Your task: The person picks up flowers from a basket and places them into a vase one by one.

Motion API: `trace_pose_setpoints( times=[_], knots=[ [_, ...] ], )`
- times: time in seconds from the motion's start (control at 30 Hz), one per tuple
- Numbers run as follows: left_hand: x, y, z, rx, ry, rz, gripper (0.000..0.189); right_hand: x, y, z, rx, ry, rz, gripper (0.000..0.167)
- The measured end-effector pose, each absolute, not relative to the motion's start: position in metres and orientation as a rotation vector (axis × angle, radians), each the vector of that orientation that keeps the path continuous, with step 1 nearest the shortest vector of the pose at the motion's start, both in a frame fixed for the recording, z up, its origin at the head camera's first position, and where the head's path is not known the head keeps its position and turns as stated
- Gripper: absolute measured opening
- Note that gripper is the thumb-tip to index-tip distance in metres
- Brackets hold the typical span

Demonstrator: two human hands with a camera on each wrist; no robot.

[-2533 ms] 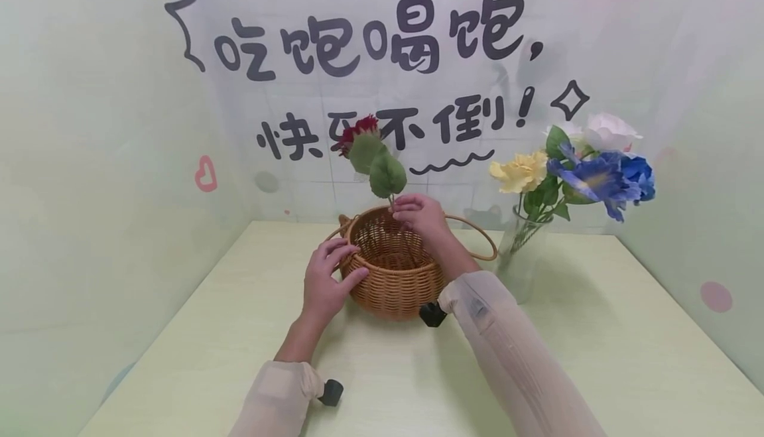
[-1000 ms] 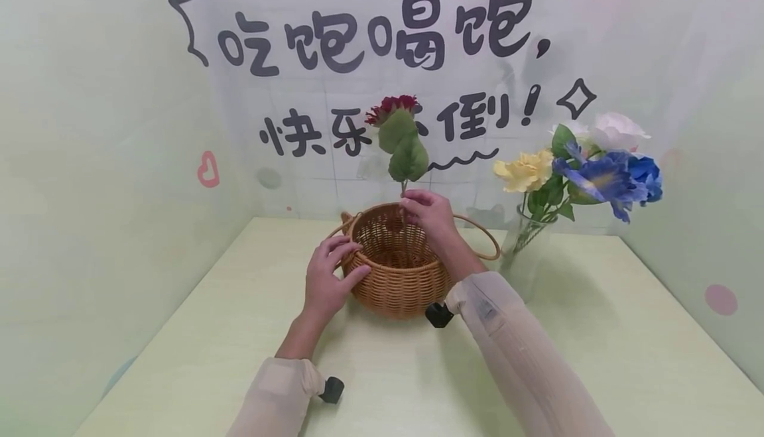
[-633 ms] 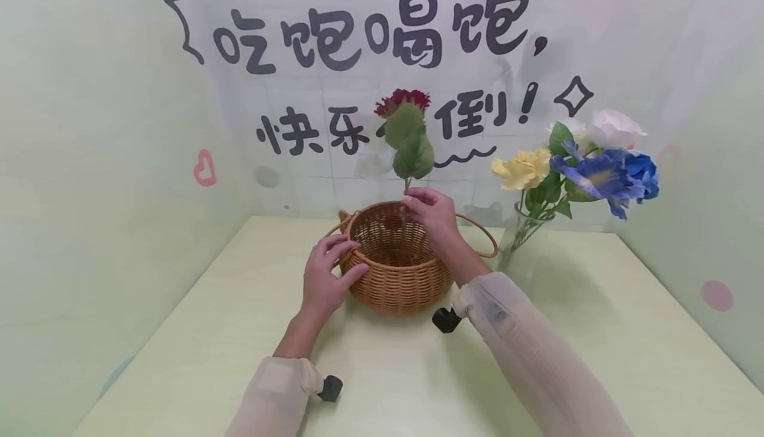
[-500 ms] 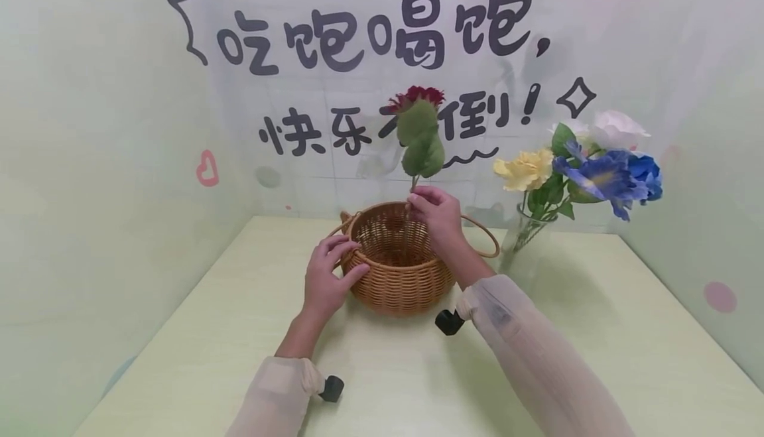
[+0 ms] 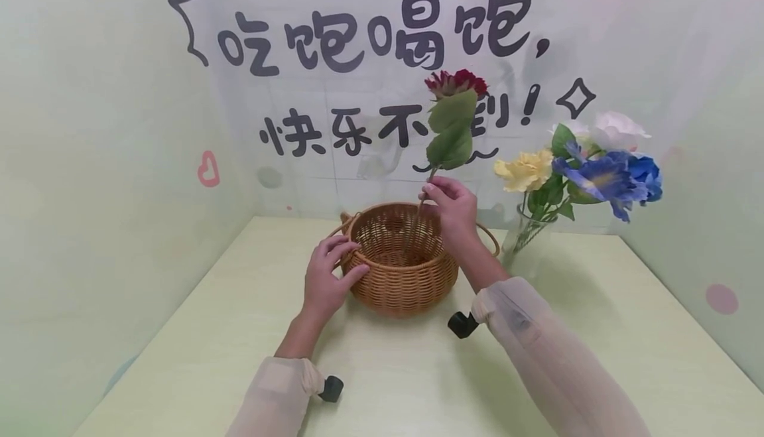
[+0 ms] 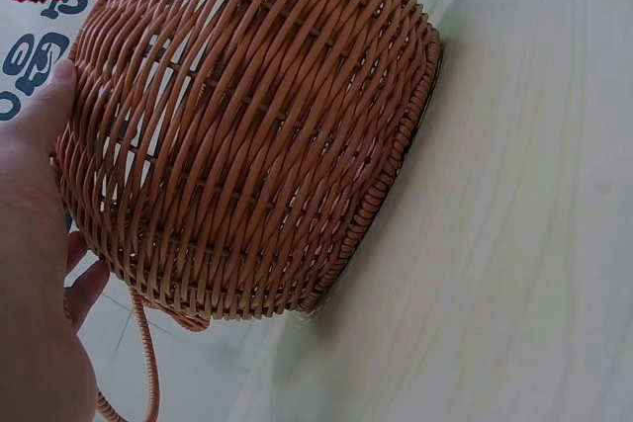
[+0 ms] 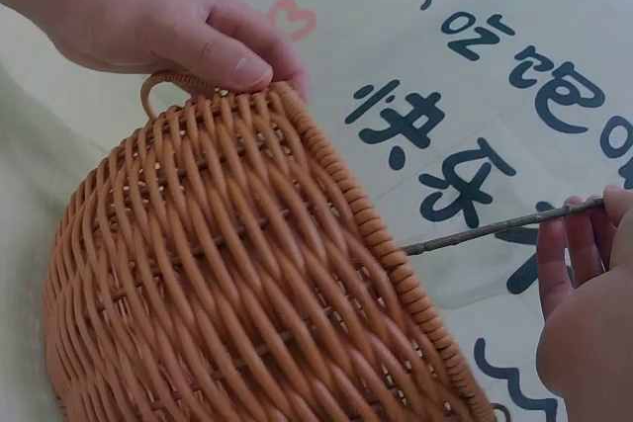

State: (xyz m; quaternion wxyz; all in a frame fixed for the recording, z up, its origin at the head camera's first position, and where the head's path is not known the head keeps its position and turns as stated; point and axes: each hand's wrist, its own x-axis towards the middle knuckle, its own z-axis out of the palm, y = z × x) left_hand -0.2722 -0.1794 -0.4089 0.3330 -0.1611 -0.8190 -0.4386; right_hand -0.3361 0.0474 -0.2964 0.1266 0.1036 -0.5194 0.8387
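A round brown wicker basket [image 5: 400,290] stands on the table, its opening facing up. My left hand [image 5: 324,279] holds its left rim, thumb toward the front and fingers over the edge; the left wrist view shows the basket's woven side [image 6: 257,135] past that hand. Above the opening, my right hand [image 5: 458,215] pinches the stem of a red artificial flower [image 5: 457,87] with two green leaves. The flower leans to the right, and its stem [image 7: 495,230] runs down behind the rim in the right wrist view. The lower stem shows dimly inside the basket.
Just right of the basket, a clear glass vase [image 5: 528,251] holds yellow, blue and pale pink flowers [image 5: 603,175]. A basket handle [image 5: 489,238] sticks out toward the vase. Behind the pale table [image 5: 382,384] rises a printed backdrop [image 5: 310,92] with dark lettering.
My right hand has moved right and slightly up with the red flower, which leaned left at first and now leans right. My left hand has stayed on the basket rim.
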Motion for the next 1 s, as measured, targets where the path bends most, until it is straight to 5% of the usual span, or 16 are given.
trace_pose_setpoints(
  times=[1.0],
  knots=[
    [-0.270, -0.179, -0.409, -0.423, -2.129, -1.164, 0.033, -0.308, 0.104, -0.273, 0.345, -1.326, 2.350, 0.010]
  ],
)
